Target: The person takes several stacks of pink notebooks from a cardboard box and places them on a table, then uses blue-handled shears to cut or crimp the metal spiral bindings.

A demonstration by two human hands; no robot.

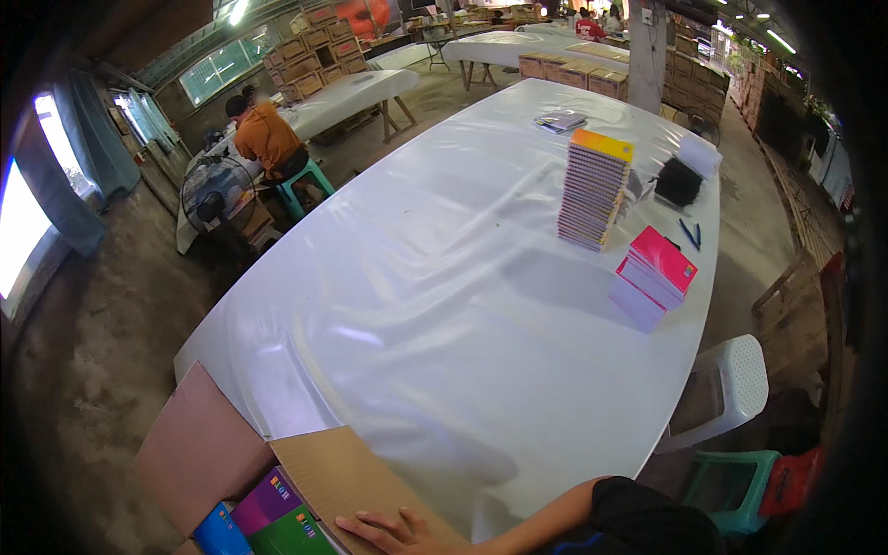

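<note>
My right hand [393, 534] reaches in from the lower right, arm in a short black sleeve. It lies flat with fingers spread on the brown flap of an open cardboard box [324, 472] at the bottom left. Inside the box, just left of the fingers, are notebooks with purple, green and blue covers [273, 523]. The hand holds nothing. My left hand is out of view.
A long table under white plastic sheeting [444, 305] carries a tall stack of spiral notebooks [594, 190], a shorter pink-topped stack [653, 276], pens and a black object. A white chair [731, 379] and green stool stand at right. A person in orange sits beside a fan at left.
</note>
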